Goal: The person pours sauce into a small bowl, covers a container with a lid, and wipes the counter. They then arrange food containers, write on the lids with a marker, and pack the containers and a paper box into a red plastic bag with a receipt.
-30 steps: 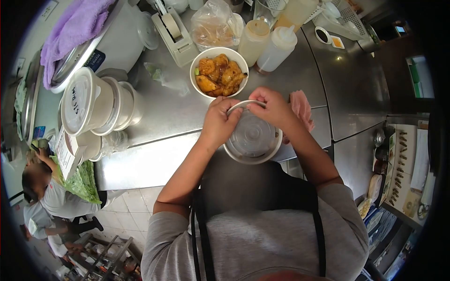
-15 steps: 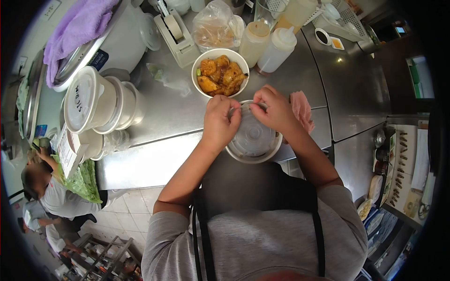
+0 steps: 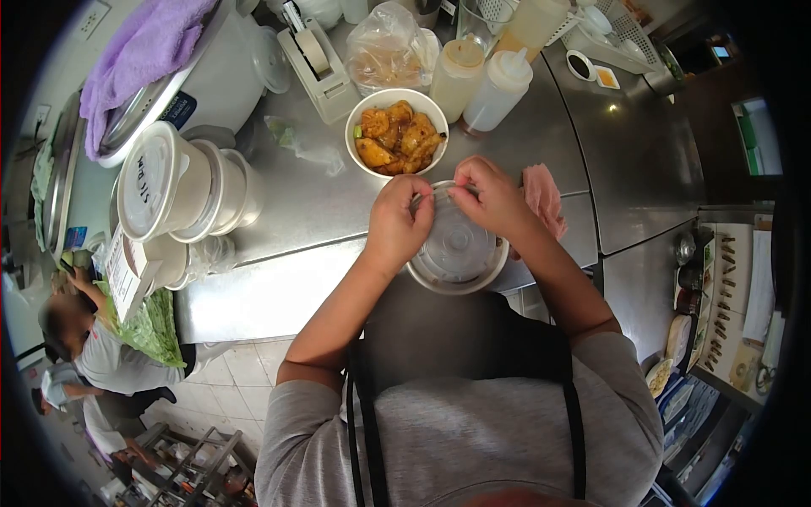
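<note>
A round white container with a translucent lid (image 3: 459,245) sits at the counter's front edge, close to my body. My left hand (image 3: 401,215) pinches the far left part of its rim, fingers closed on the lid edge. At the far right part of the same rim, my right hand (image 3: 490,194) is closed on the lid edge too. Just beyond my hands stands an open white bowl (image 3: 351,139) of orange-brown glazed food pieces (image 3: 395,135). A crumpled pink cloth (image 3: 542,198) lies right of my right hand.
Stacked lidded tubs (image 3: 152,182) stand at the left, near a large pot under a purple towel (image 3: 144,55). Behind the bowl are a tape dispenser (image 3: 321,72), a plastic bag (image 3: 389,51) and squeeze bottles (image 3: 498,91). Other people (image 3: 118,355) are at the far left.
My hands have barely shifted and stay on the lid's rim. At the far left, a person's arm and body have moved slightly.
</note>
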